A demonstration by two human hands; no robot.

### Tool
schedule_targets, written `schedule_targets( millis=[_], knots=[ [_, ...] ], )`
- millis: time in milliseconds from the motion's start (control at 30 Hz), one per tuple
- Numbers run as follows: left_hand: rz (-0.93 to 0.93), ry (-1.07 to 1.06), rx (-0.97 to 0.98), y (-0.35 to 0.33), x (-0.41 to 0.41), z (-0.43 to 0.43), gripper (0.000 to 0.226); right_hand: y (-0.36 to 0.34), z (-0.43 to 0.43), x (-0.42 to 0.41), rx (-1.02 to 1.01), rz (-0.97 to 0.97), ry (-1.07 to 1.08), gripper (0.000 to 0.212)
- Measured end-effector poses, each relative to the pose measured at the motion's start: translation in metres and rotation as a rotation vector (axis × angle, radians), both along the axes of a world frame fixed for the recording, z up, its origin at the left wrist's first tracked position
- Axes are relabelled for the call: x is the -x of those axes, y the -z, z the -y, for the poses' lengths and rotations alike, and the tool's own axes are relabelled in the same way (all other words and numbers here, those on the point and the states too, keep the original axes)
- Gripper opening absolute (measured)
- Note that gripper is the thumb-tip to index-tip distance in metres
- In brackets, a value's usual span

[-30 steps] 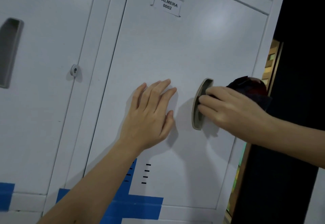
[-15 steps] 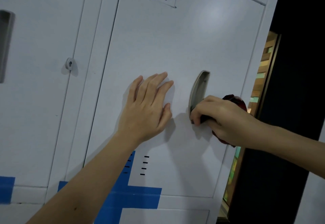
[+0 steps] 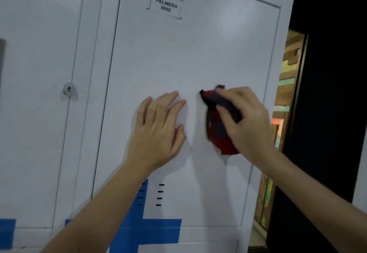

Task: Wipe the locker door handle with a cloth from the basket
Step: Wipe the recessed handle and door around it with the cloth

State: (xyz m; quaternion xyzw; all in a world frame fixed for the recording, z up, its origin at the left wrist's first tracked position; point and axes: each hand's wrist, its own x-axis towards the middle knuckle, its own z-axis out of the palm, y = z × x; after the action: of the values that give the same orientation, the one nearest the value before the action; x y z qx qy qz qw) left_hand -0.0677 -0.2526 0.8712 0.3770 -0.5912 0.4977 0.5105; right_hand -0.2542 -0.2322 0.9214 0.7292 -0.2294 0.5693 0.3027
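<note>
The white locker door carries a label reading PALMERA 0002. Its recessed grey handle on the right side is almost wholly covered; only its top tip and a sliver of its left rim show. A red and dark blue cloth is pressed over the handle by my right hand, whose fingers curl round the cloth. My left hand lies flat on the door just left of the handle, fingers straight and spread. The basket is out of view.
A neighbouring locker door with a small round lock stands to the left. Blue tape crosses the door's lower part. To the right, a dark panel edges a narrow gap showing coloured wood.
My right hand has shifted the cloth from the handle's lower end up over the whole handle, so the cloth now covers it. My left hand stays flat on the door.
</note>
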Motion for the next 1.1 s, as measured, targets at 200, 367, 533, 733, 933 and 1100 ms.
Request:
schedule_targets(
  millis=[200, 367, 533, 733, 933, 1100],
  knots=[
    [0.008, -0.010, -0.003, 0.000, 0.000, 0.000, 0.046, 0.031, 0.008, 0.000, 0.122, -0.189, 0.141, 0.027],
    [0.008, -0.020, 0.005, 0.001, 0.000, 0.001, 0.046, -0.017, 0.015, -0.011, 0.188, 0.067, 0.057, 0.023],
    [0.015, -0.021, -0.006, 0.000, -0.002, 0.002, 0.049, 0.025, 0.017, -0.009, 0.200, -0.222, 0.121, 0.025],
    [0.019, -0.031, -0.011, 0.001, -0.001, 0.000, 0.049, 0.036, 0.015, 0.014, 0.199, -0.426, 0.208, 0.024],
    [0.013, -0.045, -0.015, 0.001, -0.001, 0.001, 0.050, -0.030, 0.024, -0.009, 0.246, -0.091, 0.089, 0.020],
    [0.030, -0.035, -0.051, 0.001, -0.001, 0.000, 0.050, 0.033, 0.020, 0.000, 0.143, -0.324, 0.046, 0.025]
  ],
)
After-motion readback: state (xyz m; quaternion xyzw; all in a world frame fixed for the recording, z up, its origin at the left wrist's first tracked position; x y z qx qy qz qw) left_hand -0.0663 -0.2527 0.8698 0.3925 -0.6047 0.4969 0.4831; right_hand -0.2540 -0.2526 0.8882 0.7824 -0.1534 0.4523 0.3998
